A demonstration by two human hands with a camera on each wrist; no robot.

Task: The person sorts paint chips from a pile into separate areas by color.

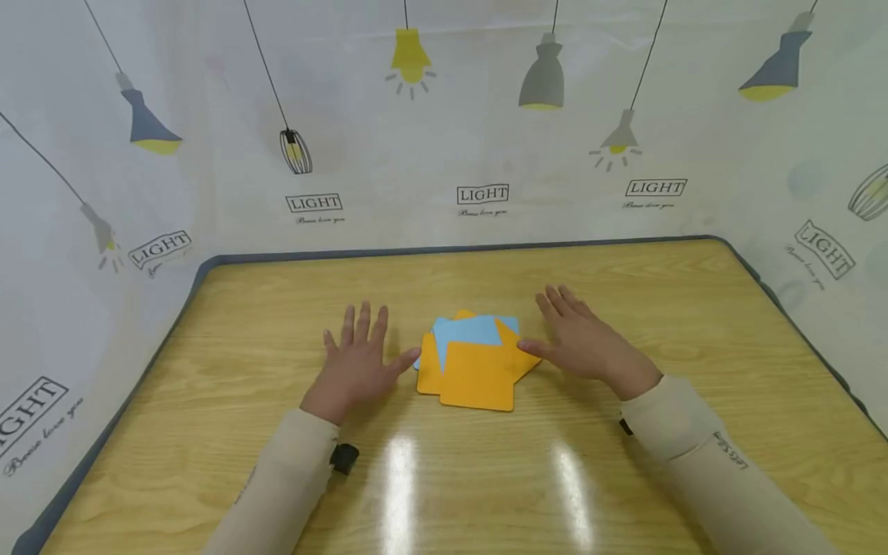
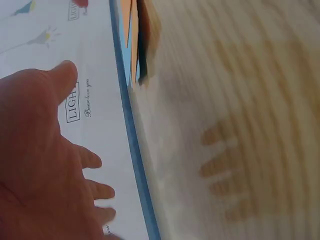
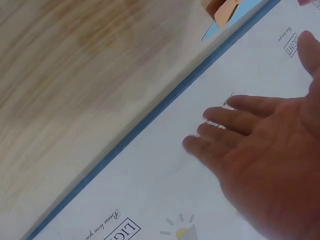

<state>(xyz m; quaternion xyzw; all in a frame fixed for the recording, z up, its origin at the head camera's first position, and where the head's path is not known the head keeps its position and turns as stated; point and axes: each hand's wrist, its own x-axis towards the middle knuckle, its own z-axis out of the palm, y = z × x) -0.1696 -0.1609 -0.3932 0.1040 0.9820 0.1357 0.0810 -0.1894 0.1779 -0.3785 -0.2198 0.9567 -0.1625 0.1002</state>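
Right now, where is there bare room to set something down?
Bare wood-grain tabletop lies outside the left hand and the right hand, behind the orange and light-blue cards toward the printed backdrop, and in front of them between the sleeves. The middle is crowded: overlapping cards fill most of the gap between the hands.

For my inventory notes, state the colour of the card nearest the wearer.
The nearest card is plain orange; the head view shows it best.
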